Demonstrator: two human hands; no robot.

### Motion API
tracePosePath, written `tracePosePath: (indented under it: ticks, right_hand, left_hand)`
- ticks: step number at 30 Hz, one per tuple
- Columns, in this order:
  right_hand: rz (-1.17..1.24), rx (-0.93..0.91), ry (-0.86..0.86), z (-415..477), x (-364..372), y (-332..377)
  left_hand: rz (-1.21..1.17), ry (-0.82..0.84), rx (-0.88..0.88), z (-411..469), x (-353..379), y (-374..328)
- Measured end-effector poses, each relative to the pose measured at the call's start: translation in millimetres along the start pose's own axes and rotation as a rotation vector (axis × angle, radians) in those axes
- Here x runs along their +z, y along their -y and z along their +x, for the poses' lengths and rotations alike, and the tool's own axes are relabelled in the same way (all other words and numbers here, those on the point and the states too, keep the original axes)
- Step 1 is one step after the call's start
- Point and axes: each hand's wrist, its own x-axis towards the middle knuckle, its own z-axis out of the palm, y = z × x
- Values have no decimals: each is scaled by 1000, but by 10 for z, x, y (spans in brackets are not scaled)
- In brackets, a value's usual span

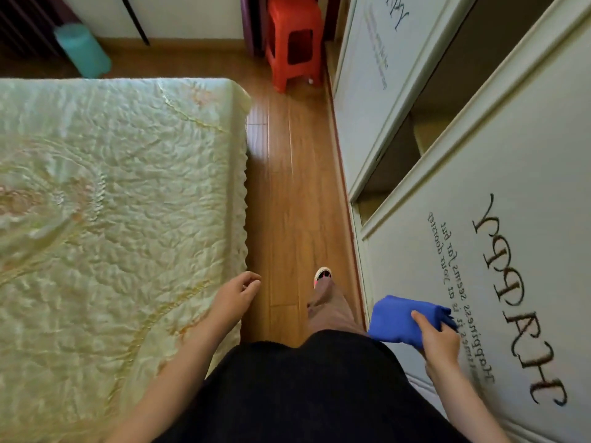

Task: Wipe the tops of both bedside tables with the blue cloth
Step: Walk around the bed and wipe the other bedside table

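Observation:
My right hand (438, 338) grips a folded blue cloth (399, 319) at waist height, close to the wardrobe door on the right. My left hand (235, 294) hangs loose beside the bed's edge, fingers curled and holding nothing. No bedside table is in view.
A bed with a pale green quilted cover (121, 219) fills the left. A white wardrobe (479, 219) with lettering lines the right. Between them runs a narrow strip of wooden floor (287, 187), where my foot (322, 276) steps. A red plastic stool (294, 39) and a teal bin (83, 49) stand at the far end.

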Motion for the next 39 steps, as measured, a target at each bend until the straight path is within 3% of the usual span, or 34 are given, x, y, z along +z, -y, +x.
tracePosePath:
  ticks: [5,13,16,22,31,39]
  right_hand:
    - [-1,53,81,878,753,852]
    - [-176,-175,469,1522,2092,2292]
    - [-201,-220,529,1745,2561,2704]
    - [-243,-250,523,2287,3368,3509]
    - [-189,-139,228,2970,4258,4868]
    - [-109,-117,172,3606,5251,5937]
  left_hand:
    - [-103,-95,-207,679,-13,-236]
    - [-278,-320,-402,1309,-326,-617]
    - [-336,-355,-484,1609,-455,-634]
    - [-417,-380,-493,2703,-927,-965]
    - [-313,-292,-277,4828,-2266,-2187]
    - [-238,-191,-175,6407,-2864,-3118]
